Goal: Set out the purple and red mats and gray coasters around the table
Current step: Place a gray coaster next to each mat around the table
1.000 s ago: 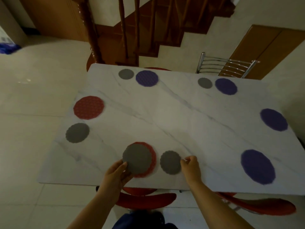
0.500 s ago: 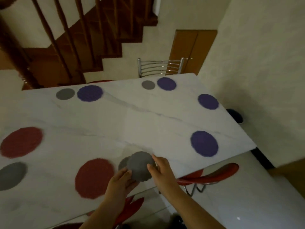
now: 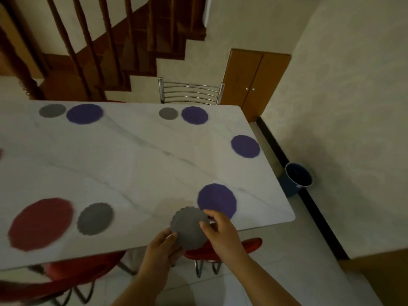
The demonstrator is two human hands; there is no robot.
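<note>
Both hands on one gray coaster at the near edge of the marble surface (image 3: 141, 164).
The left hand (image 3: 162, 245) and right hand (image 3: 220, 230) pinch the gray coaster (image 3: 189, 228) just beside the nearest purple mat (image 3: 217, 199); another coaster (image 3: 95, 218) lies flat beside the red mat (image 3: 40, 224).

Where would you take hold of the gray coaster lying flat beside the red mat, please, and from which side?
By its scalloped rim, from the near table edge. The gray coaster lies flat on the table, so it offers nothing to grip from above; probably lift the near edge with a fingertip, or slide it toward the edge, then pinch top and bottom. The red mat crowds its left side.
</note>
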